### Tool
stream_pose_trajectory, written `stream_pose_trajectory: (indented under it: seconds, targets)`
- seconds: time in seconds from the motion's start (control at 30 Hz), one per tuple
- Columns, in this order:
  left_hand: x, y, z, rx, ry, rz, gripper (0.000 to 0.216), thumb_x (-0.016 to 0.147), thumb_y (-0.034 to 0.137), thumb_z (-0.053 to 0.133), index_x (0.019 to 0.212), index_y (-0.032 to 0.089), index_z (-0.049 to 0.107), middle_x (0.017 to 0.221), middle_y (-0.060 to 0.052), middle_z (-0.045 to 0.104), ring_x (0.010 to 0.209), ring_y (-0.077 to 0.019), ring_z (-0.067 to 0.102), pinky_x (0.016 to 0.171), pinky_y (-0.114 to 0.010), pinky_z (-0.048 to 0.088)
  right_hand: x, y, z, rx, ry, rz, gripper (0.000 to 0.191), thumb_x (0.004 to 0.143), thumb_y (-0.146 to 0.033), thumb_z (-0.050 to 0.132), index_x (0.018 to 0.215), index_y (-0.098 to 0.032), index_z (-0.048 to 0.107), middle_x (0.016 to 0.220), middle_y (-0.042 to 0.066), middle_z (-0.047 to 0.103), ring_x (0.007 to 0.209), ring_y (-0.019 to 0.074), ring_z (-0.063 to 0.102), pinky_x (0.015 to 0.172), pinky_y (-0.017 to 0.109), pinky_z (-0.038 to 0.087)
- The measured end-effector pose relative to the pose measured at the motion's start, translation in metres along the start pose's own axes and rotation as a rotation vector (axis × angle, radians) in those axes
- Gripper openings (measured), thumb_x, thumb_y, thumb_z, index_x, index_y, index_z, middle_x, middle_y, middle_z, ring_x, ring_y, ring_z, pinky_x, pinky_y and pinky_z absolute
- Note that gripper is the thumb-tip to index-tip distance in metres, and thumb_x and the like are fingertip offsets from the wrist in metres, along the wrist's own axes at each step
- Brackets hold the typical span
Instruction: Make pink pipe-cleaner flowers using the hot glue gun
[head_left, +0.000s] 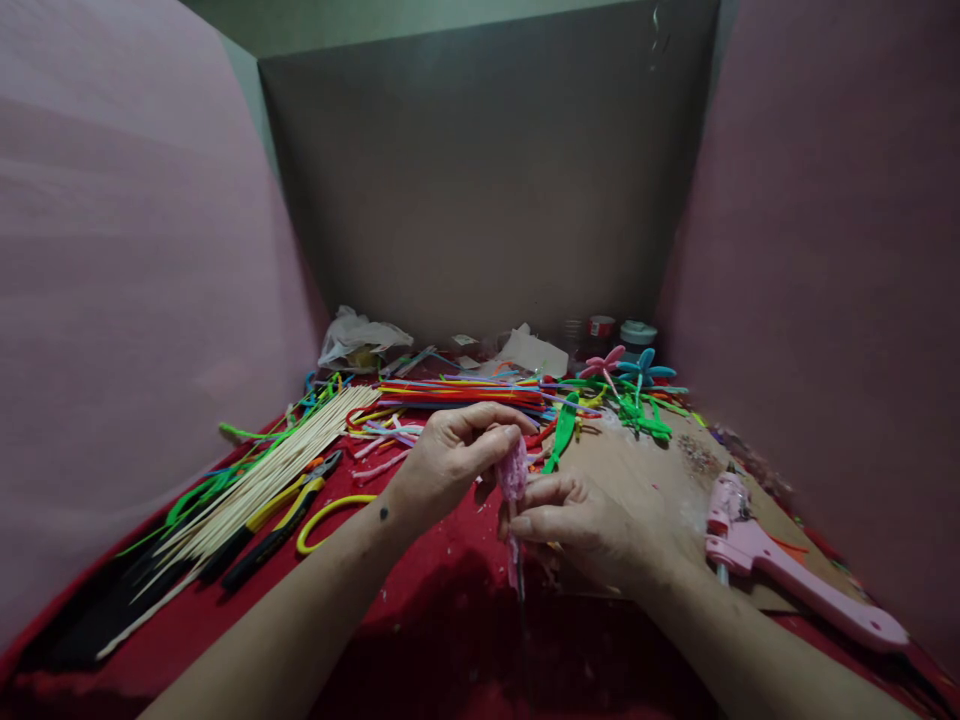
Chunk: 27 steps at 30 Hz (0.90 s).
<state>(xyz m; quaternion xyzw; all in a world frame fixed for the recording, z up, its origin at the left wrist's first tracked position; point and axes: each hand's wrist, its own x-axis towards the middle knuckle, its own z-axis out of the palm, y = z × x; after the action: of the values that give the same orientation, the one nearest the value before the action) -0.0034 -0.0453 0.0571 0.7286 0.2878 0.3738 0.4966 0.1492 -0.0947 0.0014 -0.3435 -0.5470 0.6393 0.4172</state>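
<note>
Over the red cloth, both hands hold a fuzzy pink pipe-cleaner piece point(513, 472) upright. It is bunched at the top and has a thin stem hanging down. My left hand point(466, 447) pinches its top between thumb and fingers. Just below, my right hand point(574, 515) is closed round the lower part and stem, thumb and forefinger pressed together. The fingers hide part of the piece. Beyond the hands lies a bundle of coloured pipe cleaners point(461, 393), and a flat green strip point(562, 432) rests beside them.
On the left lie wooden skewers point(277, 475), yellow-and-black pliers point(289, 515) and a yellow ring point(330, 520). A pink glue gun point(795, 575) rests at right on a cardboard sheet point(622, 470). Behind are pipe-cleaner flowers point(645, 370), a plastic bag point(360, 338) and a jar point(637, 336).
</note>
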Motion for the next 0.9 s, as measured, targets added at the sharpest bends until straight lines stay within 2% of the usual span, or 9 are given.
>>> stream_pose_trajectory:
  seconds: [0.17, 0.27, 0.43, 0.57, 0.7, 0.8, 0.9]
  targets:
    - [-0.002, 0.008, 0.0, 0.155, 0.036, 0.049, 0.017, 0.079, 0.022, 0.052, 0.083, 0.015, 0.067, 0.07, 0.0, 0.054, 0.05, -0.0056, 0.048, 0.044, -0.018, 0.039, -0.001, -0.002, 0.0, -0.06, 0.008, -0.019, 0.021, 0.069, -0.024, 0.065, 0.055, -0.015, 0.053, 0.05, -0.006, 0.043, 0.047, 0.0067, 0.033, 0.047, 0.024, 0.024]
    - [-0.001, 0.009, -0.001, 0.167, 0.04, 0.053, 0.016, 0.079, 0.025, 0.054, 0.081, 0.015, 0.066, 0.077, -0.001, 0.053, 0.055, -0.0061, 0.05, 0.047, -0.019, 0.04, -0.001, -0.001, -0.002, -0.107, 0.006, -0.033, 0.022, 0.071, -0.024, 0.064, 0.055, -0.016, 0.052, 0.051, -0.005, 0.042, 0.049, 0.0071, 0.034, 0.049, 0.024, 0.025]
    - [0.002, 0.005, -0.001, -0.009, 0.004, -0.009, 0.016, 0.078, 0.03, 0.058, 0.077, 0.014, 0.061, 0.068, 0.002, 0.05, 0.051, -0.0048, 0.045, 0.045, -0.018, 0.037, 0.0, 0.0, -0.003, -0.094, -0.009, -0.065, 0.021, 0.073, -0.023, 0.063, 0.056, -0.015, 0.053, 0.054, -0.005, 0.041, 0.054, 0.0074, 0.033, 0.054, 0.024, 0.026]
    - [0.005, 0.001, 0.003, -0.15, -0.039, -0.088, 0.019, 0.077, 0.033, 0.061, 0.075, 0.014, 0.058, 0.057, 0.004, 0.047, 0.047, -0.0039, 0.039, 0.042, -0.016, 0.029, -0.001, 0.0, -0.002, 0.004, -0.017, -0.048, 0.016, 0.07, -0.022, 0.066, 0.059, -0.015, 0.056, 0.057, -0.005, 0.044, 0.054, 0.0071, 0.034, 0.054, 0.024, 0.028]
    - [0.01, -0.002, 0.006, -0.219, -0.029, -0.121, 0.024, 0.077, 0.039, 0.061, 0.078, 0.015, 0.06, 0.057, 0.004, 0.049, 0.045, -0.0039, 0.039, 0.042, -0.017, 0.028, 0.001, 0.0, -0.002, 0.141, -0.028, 0.007, 0.012, 0.069, -0.023, 0.065, 0.062, -0.015, 0.06, 0.053, -0.004, 0.045, 0.048, 0.0061, 0.036, 0.048, 0.022, 0.028]
    - [0.013, -0.005, 0.006, -0.253, 0.012, -0.107, 0.029, 0.078, 0.044, 0.058, 0.085, 0.016, 0.061, 0.053, 0.005, 0.047, 0.041, -0.0039, 0.037, 0.04, -0.017, 0.027, 0.003, 0.001, -0.003, 0.243, -0.025, 0.019, 0.011, 0.065, -0.023, 0.066, 0.063, -0.013, 0.063, 0.05, -0.005, 0.045, 0.042, 0.0044, 0.034, 0.042, 0.021, 0.024]
    - [0.015, -0.008, 0.003, -0.305, 0.127, -0.097, 0.029, 0.078, 0.044, 0.058, 0.082, 0.015, 0.061, 0.05, 0.006, 0.046, 0.038, -0.0031, 0.036, 0.037, -0.016, 0.025, 0.004, 0.001, -0.005, 0.285, -0.027, 0.004, 0.013, 0.06, -0.025, 0.067, 0.064, -0.012, 0.066, 0.048, -0.004, 0.048, 0.038, 0.0038, 0.035, 0.038, 0.019, 0.024]
